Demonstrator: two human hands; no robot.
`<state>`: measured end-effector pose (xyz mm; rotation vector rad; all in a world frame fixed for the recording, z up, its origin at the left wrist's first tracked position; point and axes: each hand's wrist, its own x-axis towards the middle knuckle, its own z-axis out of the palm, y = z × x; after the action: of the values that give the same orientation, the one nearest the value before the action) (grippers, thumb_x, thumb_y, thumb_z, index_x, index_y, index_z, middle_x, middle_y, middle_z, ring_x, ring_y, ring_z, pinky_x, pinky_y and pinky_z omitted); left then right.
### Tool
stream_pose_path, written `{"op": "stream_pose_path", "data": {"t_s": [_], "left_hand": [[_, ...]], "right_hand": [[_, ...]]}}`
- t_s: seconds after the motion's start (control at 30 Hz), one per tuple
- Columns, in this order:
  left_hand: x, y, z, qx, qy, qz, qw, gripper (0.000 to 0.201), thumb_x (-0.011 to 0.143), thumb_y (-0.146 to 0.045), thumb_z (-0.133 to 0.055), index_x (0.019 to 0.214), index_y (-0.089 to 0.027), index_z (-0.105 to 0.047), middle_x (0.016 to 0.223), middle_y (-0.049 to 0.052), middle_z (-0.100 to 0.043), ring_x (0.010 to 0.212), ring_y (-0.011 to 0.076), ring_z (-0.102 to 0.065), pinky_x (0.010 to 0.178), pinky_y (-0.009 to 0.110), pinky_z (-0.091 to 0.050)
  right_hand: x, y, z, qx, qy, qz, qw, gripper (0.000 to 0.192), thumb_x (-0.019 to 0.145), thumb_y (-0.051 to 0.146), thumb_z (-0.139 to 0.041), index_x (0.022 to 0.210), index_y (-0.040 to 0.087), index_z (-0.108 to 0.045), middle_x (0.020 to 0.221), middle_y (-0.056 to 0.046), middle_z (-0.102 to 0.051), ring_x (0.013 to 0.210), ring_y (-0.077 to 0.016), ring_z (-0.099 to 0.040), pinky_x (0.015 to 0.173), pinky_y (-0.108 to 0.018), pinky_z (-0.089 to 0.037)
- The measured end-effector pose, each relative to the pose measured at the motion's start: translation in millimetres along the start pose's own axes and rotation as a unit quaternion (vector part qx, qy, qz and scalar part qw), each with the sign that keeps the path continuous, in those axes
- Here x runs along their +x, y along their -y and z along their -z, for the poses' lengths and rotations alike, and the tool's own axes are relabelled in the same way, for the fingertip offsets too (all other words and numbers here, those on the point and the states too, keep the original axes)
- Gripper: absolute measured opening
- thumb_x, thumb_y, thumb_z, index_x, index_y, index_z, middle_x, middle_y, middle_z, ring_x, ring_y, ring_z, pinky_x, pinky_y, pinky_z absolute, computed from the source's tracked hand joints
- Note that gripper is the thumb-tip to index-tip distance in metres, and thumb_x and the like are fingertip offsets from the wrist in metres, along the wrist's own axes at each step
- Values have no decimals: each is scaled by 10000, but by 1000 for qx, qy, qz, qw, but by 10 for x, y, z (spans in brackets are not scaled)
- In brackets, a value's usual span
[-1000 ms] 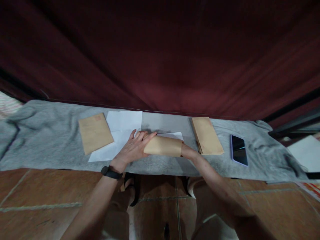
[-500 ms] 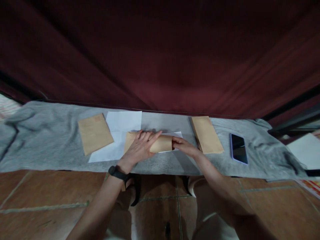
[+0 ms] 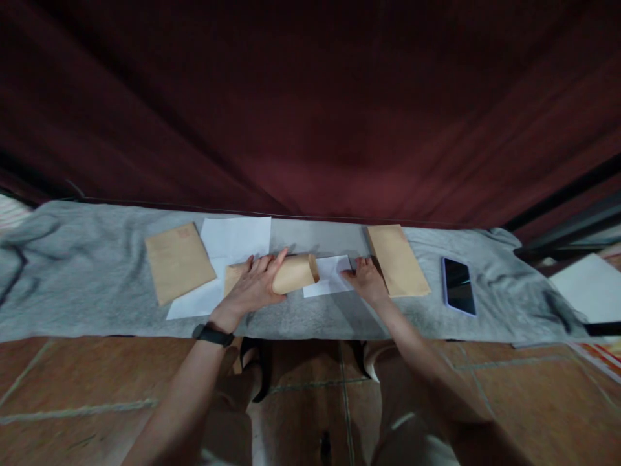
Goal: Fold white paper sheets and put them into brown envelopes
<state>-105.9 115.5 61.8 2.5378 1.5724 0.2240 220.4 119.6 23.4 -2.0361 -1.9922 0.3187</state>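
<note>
My left hand (image 3: 256, 285) grips a brown paper envelope (image 3: 295, 274), thumb on its near side and fingers over the top. The envelope bulges, and its mouth gapes towards the right. Just right of that mouth lies a folded white paper (image 3: 327, 277), flat on the grey cloth. My right hand (image 3: 366, 278) is at the paper's right edge, its thumb touching the edge and its fingers apart from the thumb.
A grey cloth (image 3: 111, 317) covers the bench. Left are another brown envelope (image 3: 180, 262) and white sheets (image 3: 237, 236). A stack of brown envelopes (image 3: 400, 262) and a phone (image 3: 458, 286) lie to the right. A dark red curtain (image 3: 310, 129) hangs behind.
My right hand has come out of the envelope's mouth and moved right to the white paper's edge. My left hand and the envelope have shifted left, uncovering more of the paper.
</note>
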Motion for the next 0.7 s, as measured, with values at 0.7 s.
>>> {"op": "stream_pose_path", "data": {"t_s": [0.7], "left_hand": [[8, 108, 48, -9, 11, 15, 1000, 1205, 741, -436, -798, 1667, -273, -45, 1453, 163, -516, 1401, 394, -478, 1231, 674, -210]], "right_hand": [[86, 47, 161, 135, 11, -50, 989, 199, 939, 297, -628, 1096, 201, -702, 1000, -100, -758, 960, -262, -720, 845, -321, -519]]}}
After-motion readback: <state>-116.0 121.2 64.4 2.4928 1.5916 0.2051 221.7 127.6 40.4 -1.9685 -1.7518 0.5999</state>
